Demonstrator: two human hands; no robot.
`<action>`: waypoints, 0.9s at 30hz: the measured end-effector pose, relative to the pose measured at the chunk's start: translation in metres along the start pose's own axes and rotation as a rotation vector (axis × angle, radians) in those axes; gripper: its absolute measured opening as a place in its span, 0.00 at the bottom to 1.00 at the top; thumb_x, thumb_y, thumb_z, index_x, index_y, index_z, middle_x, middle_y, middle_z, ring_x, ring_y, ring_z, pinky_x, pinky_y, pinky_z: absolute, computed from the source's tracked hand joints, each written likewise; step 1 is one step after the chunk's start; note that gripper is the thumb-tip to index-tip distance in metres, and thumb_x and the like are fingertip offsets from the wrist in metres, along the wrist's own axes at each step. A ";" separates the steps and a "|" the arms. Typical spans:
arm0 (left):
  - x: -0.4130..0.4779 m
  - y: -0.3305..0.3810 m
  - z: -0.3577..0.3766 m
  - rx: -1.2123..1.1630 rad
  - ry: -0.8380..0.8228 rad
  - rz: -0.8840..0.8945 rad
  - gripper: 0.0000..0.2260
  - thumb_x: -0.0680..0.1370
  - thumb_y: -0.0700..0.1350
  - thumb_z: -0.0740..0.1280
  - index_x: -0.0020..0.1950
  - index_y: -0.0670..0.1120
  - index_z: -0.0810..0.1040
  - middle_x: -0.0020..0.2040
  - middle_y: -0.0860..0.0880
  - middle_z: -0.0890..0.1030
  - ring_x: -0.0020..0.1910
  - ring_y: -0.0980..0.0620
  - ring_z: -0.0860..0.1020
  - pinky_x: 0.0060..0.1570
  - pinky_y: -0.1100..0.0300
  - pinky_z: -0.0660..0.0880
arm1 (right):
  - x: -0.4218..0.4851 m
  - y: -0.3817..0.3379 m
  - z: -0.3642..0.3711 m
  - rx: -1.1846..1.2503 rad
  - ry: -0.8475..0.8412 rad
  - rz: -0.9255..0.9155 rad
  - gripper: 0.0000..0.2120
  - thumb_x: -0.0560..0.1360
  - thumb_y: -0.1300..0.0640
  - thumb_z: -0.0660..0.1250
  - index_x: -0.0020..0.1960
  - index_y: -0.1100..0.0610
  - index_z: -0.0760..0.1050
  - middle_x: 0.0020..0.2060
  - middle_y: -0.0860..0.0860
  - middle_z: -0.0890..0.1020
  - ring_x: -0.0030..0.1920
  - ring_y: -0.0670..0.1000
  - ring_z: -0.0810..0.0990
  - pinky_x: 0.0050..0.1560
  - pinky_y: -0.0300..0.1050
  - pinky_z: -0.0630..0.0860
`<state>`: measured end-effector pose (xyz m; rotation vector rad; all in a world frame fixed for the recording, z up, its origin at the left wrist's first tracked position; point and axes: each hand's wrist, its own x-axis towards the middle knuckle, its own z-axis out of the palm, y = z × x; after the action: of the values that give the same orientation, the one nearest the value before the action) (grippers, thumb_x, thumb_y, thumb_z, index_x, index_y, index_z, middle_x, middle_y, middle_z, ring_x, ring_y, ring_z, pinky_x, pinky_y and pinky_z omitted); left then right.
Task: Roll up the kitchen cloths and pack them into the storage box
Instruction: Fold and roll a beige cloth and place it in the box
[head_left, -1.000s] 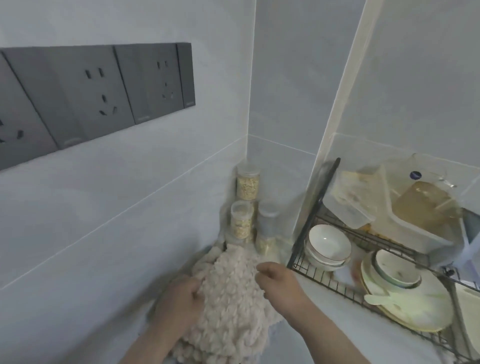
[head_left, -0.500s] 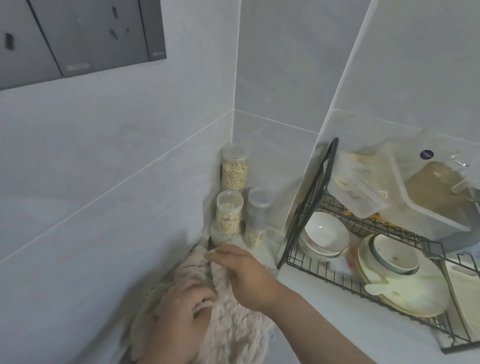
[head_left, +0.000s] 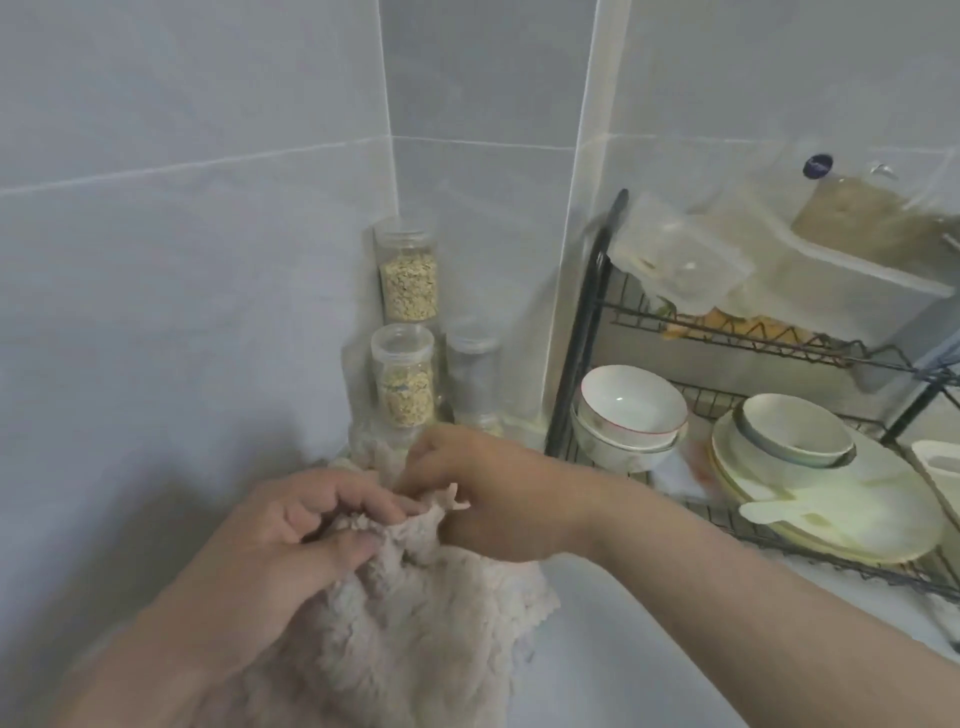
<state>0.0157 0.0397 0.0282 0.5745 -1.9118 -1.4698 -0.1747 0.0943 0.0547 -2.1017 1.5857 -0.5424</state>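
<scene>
Nearest the camera, a fluffy beige kitchen cloth (head_left: 415, 639) hangs bunched beneath both hands, spreading down towards the bottom edge of the view over the pale countertop (head_left: 613, 665), close to the left wall. The left hand (head_left: 306, 545) sits on the cloth's upper left part, its fingers curled and gripping a gathered fold of the top edge. Just to its right, almost touching it, the right hand (head_left: 498, 499) pinches the same top edge, and a small tuft of fabric sticks up between its fingers. So the cloth is held by both hands at the top, with its bulk below and between the two forearms. Behind the hands, in the corner of the tiled wall (head_left: 182, 234), stand clear jars: a lower oat jar (head_left: 402, 387) with an upper oat jar (head_left: 409, 278) above it, and a hazier jar (head_left: 472, 371) beside them. To the right stands a black wire dish rack (head_left: 584, 338) holding stacked white bowls (head_left: 631, 402), a pile of plates (head_left: 857, 514) with a bowl (head_left: 795, 428) on top, and clear plastic containers (head_left: 680, 260) on its upper tier.
</scene>
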 end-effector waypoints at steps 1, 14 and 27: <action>0.000 -0.004 0.001 -0.036 0.013 0.017 0.19 0.54 0.57 0.79 0.38 0.49 0.83 0.46 0.44 0.86 0.50 0.47 0.83 0.54 0.52 0.77 | -0.004 0.004 0.001 -0.012 0.068 0.006 0.17 0.72 0.63 0.69 0.60 0.52 0.79 0.50 0.43 0.72 0.46 0.38 0.69 0.47 0.25 0.65; -0.002 -0.014 0.005 -0.008 0.234 0.247 0.09 0.60 0.43 0.76 0.38 0.52 0.85 0.31 0.50 0.83 0.29 0.54 0.79 0.34 0.63 0.78 | -0.051 0.023 0.019 -0.115 0.627 0.146 0.04 0.73 0.53 0.72 0.46 0.52 0.82 0.62 0.45 0.75 0.51 0.36 0.71 0.44 0.20 0.61; -0.005 0.086 0.049 0.539 0.232 0.528 0.06 0.74 0.44 0.72 0.38 0.53 0.80 0.38 0.51 0.81 0.39 0.54 0.78 0.40 0.64 0.73 | -0.187 -0.061 -0.042 -0.357 0.910 0.329 0.02 0.74 0.56 0.70 0.42 0.52 0.80 0.34 0.44 0.79 0.35 0.43 0.75 0.33 0.29 0.68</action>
<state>-0.0123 0.0993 0.1022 0.4006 -2.0593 -0.5330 -0.1995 0.2843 0.1162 -1.8341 2.6225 -1.2890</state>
